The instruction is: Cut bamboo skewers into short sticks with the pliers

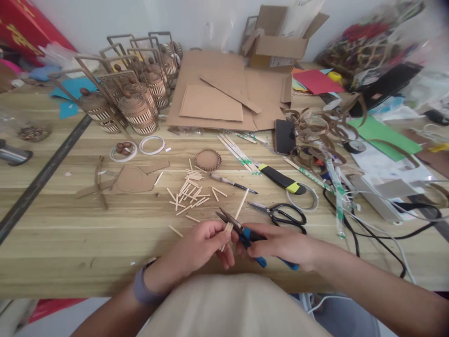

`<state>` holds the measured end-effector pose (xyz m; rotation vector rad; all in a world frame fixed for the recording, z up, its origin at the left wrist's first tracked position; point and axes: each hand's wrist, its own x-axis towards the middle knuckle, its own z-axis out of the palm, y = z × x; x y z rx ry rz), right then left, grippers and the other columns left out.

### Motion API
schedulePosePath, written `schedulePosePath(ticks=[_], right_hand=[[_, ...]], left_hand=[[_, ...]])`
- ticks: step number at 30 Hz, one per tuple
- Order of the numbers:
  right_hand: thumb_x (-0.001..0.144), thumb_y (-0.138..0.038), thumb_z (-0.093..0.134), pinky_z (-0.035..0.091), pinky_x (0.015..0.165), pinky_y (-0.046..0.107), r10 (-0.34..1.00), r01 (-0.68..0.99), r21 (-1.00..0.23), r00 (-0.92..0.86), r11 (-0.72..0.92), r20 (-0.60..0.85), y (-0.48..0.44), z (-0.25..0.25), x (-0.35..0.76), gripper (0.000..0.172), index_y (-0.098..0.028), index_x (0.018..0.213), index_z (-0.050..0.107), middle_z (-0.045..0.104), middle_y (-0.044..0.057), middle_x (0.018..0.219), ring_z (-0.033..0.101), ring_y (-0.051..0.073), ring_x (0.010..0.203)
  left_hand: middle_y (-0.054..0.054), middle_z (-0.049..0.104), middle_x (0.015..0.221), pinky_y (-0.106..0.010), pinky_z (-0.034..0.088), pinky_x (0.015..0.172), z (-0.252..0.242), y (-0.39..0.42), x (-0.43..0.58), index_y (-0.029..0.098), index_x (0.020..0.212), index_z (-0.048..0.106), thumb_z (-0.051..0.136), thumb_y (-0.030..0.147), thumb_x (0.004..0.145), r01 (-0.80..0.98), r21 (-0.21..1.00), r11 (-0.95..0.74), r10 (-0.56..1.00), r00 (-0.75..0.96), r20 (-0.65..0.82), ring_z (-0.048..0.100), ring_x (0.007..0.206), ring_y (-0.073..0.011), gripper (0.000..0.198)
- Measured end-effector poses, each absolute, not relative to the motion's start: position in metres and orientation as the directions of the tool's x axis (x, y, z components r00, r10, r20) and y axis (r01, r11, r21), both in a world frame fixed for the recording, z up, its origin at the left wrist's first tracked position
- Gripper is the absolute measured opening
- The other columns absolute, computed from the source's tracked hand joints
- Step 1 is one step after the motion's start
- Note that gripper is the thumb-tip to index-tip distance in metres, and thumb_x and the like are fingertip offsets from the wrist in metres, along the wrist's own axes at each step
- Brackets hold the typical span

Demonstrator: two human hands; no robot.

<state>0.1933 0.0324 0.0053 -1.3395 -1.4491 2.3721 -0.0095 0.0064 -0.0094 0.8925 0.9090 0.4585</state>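
Note:
My left hand [200, 245] is closed around a small bundle of thin wooden sticks [228, 229] near the table's front edge. My right hand [280, 243] grips blue-handled cutting pliers [245, 234]; their dark jaws are open around the sticks' upper ends. A pile of short cut stick pieces [191, 192] lies on the wooden table [87, 234] just beyond my hands. One longer stick [242, 203] lies beside the pile.
Black scissors [284, 213], a yellow-black utility knife [280, 179], a pen [233, 182], long sticks [236, 152] and a round woven base [208, 159] lie behind. Woven lantern models [135, 100] stand back left, cardboard sheets [217, 93] and a box [280, 44] at the back, cables and paper strips right.

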Motion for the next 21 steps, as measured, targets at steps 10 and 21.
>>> schedulePosePath(ticks=[10, 21], right_hand=[[0.065, -0.025, 0.059, 0.039, 0.069, 0.028, 0.436, 0.374, -0.747, -0.634, -0.550, -0.639, 0.032, 0.000, 0.192, 0.025, -0.020, 0.090, 0.056, 0.058, 0.000, 0.082, 0.052, 0.016, 0.079], [0.066, -0.023, 0.057, 0.040, 0.072, 0.029, 0.469, 0.379, -0.804, -0.666, -0.458, -0.581, 0.033, 0.000, 0.193, 0.023, -0.021, 0.089, 0.054, 0.057, 0.000, 0.082, 0.052, 0.017, 0.080]], left_hand=[[0.002, 0.060, 0.060, -0.026, 0.045, 0.058, -0.015, 0.004, -0.008, 0.014, 0.083, 0.061, 0.062, 0.067, 0.077, -0.037, 0.799, 0.600, 0.678, 0.553, -0.484, 0.054, 0.054, -0.0111, 0.053], [0.003, 0.056, 0.055, -0.029, 0.043, 0.063, -0.017, 0.005, -0.008, 0.017, 0.079, 0.060, 0.061, 0.066, 0.078, -0.009, 0.807, 0.591, 0.691, 0.523, -0.499, 0.052, 0.054, -0.0126, 0.050]])
